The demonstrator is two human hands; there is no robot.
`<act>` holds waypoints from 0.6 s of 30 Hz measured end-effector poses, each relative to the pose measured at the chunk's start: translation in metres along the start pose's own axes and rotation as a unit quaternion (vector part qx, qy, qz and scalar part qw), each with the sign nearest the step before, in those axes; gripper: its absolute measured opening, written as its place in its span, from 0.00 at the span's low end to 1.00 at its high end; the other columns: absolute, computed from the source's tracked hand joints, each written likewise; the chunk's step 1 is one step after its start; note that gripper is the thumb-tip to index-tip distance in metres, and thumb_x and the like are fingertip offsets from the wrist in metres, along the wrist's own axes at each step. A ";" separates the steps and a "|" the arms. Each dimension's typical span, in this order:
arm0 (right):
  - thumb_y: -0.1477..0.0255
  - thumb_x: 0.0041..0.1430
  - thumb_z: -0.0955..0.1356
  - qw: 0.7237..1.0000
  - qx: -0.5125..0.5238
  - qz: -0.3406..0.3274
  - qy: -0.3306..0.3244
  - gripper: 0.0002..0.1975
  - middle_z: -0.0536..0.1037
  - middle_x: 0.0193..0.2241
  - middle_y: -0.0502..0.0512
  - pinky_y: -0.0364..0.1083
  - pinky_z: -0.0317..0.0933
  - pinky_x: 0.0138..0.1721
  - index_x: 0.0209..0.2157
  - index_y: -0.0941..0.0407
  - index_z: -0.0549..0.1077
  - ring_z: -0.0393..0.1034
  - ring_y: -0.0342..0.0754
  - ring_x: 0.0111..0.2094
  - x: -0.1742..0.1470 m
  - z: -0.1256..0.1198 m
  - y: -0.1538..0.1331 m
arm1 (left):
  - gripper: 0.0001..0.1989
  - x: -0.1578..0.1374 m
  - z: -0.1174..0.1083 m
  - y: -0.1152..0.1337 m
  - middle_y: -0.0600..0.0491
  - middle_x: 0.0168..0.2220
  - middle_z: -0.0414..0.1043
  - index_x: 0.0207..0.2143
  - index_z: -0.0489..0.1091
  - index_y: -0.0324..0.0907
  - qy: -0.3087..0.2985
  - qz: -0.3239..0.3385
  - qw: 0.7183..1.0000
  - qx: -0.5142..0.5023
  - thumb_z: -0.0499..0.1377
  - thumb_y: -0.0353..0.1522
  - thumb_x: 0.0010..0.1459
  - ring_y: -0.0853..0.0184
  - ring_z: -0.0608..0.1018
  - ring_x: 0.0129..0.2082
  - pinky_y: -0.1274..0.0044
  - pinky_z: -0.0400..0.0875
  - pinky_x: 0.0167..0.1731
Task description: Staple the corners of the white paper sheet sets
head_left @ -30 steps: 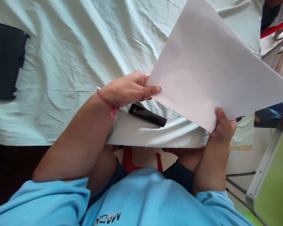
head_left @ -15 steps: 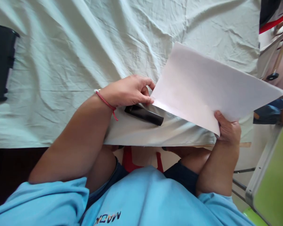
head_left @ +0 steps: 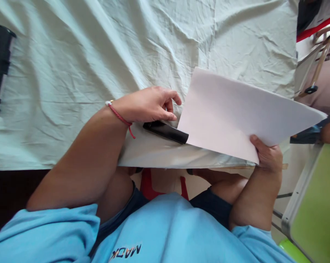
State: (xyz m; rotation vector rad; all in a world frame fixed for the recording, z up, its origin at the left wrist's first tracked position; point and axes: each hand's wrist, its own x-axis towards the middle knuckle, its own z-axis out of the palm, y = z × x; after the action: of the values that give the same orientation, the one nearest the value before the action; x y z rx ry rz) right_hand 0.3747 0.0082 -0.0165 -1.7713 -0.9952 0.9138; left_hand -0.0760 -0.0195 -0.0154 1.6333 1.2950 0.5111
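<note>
White paper, looking like several sheets together, is gripped at its near right edge by my right hand, thumb on top. The paper slants out over the cloth, its far right corner raised. My left hand is beside the paper's left corner, apart from it, with thumb and forefinger spread and nothing between them. Just below the left hand a dark, glossy stapler-like object lies on the cloth, its right end by the paper's near left corner. The right hand's other fingers are hidden beneath the paper.
A pale green cloth with many creases covers the table, whose near edge runs in front of my lap. A black case is at the far left. To the right are a green board with a metal frame and part of another person.
My left thumb and forefinger have let go of the paper's left corner. My right hand has brought the paper slightly down, so its left edge is now close to the black object.
</note>
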 end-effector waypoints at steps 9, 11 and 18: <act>0.60 0.30 0.92 1.000 -0.002 0.005 -0.002 0.41 0.89 0.48 0.60 0.40 0.83 0.39 0.47 0.61 0.87 0.85 0.49 0.42 0.002 -0.006 0.002 | 0.12 -0.011 -0.001 0.027 0.52 0.44 0.83 0.44 0.81 0.46 -0.140 0.099 0.983 0.062 0.73 0.38 0.58 0.61 0.80 0.42 0.75 0.69 0.41; 0.60 0.30 0.92 1.000 0.003 0.002 -0.003 0.41 0.89 0.49 0.60 0.40 0.83 0.41 0.48 0.60 0.87 0.85 0.49 0.43 0.003 -0.004 0.003 | 0.11 -0.010 0.002 0.026 0.52 0.43 0.83 0.43 0.81 0.46 -0.146 0.105 0.980 0.085 0.71 0.36 0.58 0.60 0.80 0.42 0.74 0.69 0.42; 0.59 0.31 0.92 1.000 0.007 -0.010 -0.001 0.42 0.89 0.50 0.60 0.43 0.84 0.49 0.50 0.60 0.86 0.85 0.49 0.47 0.005 0.001 0.007 | 0.09 -0.007 -0.001 0.013 0.52 0.40 0.81 0.41 0.81 0.45 -0.078 0.113 0.986 0.091 0.71 0.39 0.61 0.60 0.78 0.40 0.74 0.68 0.43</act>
State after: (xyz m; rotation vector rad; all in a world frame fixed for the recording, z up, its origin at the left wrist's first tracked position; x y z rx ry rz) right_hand 0.3775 0.0108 -0.0241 -1.7457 -1.0040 0.9069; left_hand -0.0725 -0.0250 -0.0020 1.9471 1.0709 0.3989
